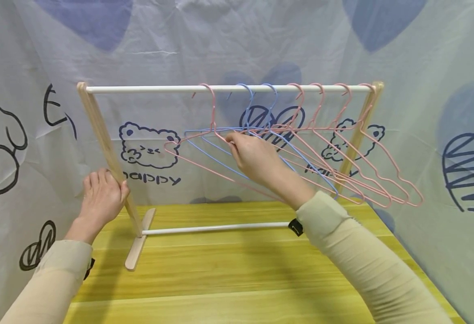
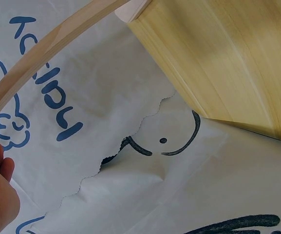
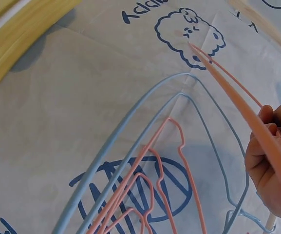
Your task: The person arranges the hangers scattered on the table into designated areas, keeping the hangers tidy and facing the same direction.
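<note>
My left hand (image 1: 104, 198) grips the left wooden post (image 1: 105, 135) of a small clothes rack, thumb on one side and fingers on the other. The right hand (image 1: 257, 157) pinches the shoulder of the leftmost pink hanger (image 3: 228, 95), just below its neck. That hanger's hook (image 1: 213, 105) is over the white top rail (image 1: 147, 89). Beside it on the rail are two blue hangers (image 3: 121, 122), partly behind my right hand and forearm. Several more pink hangers (image 1: 396, 173) are bunched toward the right post.
The rack stands on a yellow wood-grain table (image 1: 204, 274). Its left foot (image 1: 139, 240) and white lower rail (image 1: 220, 227) are low on the table. A printed white cloth (image 1: 160, 45) with cartoon drawings rises behind and on both sides.
</note>
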Demonstrator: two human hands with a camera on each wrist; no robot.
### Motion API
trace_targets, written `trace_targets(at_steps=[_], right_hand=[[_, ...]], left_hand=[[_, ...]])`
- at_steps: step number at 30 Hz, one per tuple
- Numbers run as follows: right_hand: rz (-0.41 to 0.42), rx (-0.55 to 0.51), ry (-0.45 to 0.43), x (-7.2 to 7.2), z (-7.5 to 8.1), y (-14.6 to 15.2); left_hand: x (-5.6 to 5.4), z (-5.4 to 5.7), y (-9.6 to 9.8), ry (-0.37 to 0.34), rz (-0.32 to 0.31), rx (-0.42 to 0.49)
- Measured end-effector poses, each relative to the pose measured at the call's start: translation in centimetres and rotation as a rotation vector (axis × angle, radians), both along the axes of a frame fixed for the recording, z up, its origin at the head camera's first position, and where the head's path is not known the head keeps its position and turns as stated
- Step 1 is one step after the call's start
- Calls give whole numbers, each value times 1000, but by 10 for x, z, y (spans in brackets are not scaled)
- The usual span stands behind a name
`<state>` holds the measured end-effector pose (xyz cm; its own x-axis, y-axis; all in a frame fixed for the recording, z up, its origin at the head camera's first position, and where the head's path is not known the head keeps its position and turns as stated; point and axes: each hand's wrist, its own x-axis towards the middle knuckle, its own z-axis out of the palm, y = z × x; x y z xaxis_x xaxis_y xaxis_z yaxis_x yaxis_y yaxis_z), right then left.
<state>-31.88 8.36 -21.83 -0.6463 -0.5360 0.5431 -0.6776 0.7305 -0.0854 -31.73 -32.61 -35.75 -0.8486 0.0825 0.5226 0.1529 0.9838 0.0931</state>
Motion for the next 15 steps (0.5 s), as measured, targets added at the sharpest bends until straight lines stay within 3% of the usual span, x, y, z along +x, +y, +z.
trace_targets(at_steps=[9,15], right_hand=[[0,-3,27,-1,-3,0],[3,-14,-8,0,-2,1]], left_hand=[[0,-1,0,20,-7,2],[1,-1,0,16,-4,-2]])
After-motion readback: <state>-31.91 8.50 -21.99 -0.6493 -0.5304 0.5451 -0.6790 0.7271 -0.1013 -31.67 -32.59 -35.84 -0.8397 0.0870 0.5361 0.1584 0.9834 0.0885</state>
